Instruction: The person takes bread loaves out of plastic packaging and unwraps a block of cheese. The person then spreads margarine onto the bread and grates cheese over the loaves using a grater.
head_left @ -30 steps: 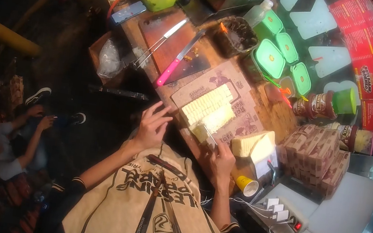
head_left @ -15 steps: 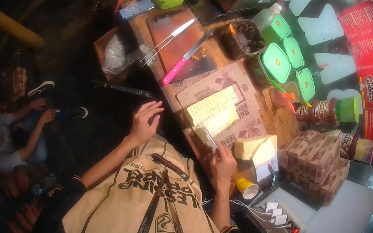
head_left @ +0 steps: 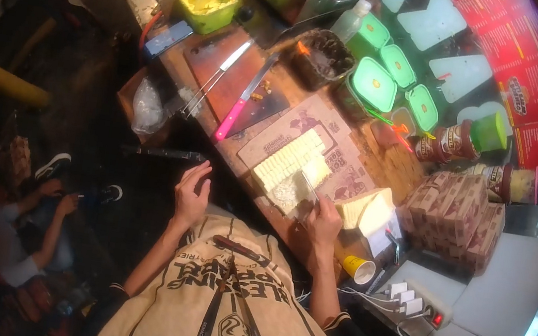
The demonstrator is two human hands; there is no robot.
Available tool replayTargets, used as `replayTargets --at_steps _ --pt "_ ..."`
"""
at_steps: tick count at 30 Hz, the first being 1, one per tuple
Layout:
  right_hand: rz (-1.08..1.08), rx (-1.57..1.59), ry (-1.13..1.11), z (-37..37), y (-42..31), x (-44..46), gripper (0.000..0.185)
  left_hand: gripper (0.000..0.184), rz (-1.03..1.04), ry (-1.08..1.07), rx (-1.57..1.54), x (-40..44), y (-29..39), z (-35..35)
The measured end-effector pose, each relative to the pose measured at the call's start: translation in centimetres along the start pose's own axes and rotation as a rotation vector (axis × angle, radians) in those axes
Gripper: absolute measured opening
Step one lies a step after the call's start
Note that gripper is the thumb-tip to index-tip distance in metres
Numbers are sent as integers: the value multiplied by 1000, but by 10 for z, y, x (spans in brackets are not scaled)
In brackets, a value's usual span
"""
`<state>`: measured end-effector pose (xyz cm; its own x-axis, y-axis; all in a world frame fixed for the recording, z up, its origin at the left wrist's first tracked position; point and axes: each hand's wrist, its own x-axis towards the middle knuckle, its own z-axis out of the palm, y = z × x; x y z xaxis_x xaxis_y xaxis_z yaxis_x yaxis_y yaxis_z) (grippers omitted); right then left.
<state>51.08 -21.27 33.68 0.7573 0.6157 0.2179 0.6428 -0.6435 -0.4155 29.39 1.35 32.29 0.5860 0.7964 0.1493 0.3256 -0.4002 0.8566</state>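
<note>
My right hand (head_left: 325, 220) grips the handle of a spreading knife (head_left: 310, 186), its thin metal blade lying over a pale yellow bread slab (head_left: 287, 160). One part of the slab is ridged. The part nearest me carries a whitish, speckled layer (head_left: 289, 195). Under the bread is a flat printed cardboard box (head_left: 348, 169). My left hand (head_left: 191, 195) hangs in the air off the table's near edge, fingers loosely stretched and holding nothing. Just right of my right hand stands another yellow bread block (head_left: 366, 210).
A pink-handled knife (head_left: 231, 118) and tongs (head_left: 216, 78) lie on a cutting board (head_left: 205, 56). Beyond are a green tub of yellow spread (head_left: 207, 11), a dark tub (head_left: 318, 61) and green-lidded containers (head_left: 375, 84). Stacked boxes (head_left: 445, 210), a yellow cup (head_left: 358, 270) and a power strip (head_left: 430, 314) stand right.
The knife blade has moved farther up the bread, and more of the whitish layer shows near me. My left hand has lowered slightly. The whole view has shifted a little.
</note>
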Motion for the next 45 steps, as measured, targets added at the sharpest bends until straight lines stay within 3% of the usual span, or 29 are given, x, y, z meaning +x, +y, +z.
replayTargets --at_steps 24,45 --pt "110 69 120 6 5 15 21 33 -109 0 -76 3 -8 2" --pt "162 2 100 -1 1 40 28 30 -201 -16 -226 7 -9 13"
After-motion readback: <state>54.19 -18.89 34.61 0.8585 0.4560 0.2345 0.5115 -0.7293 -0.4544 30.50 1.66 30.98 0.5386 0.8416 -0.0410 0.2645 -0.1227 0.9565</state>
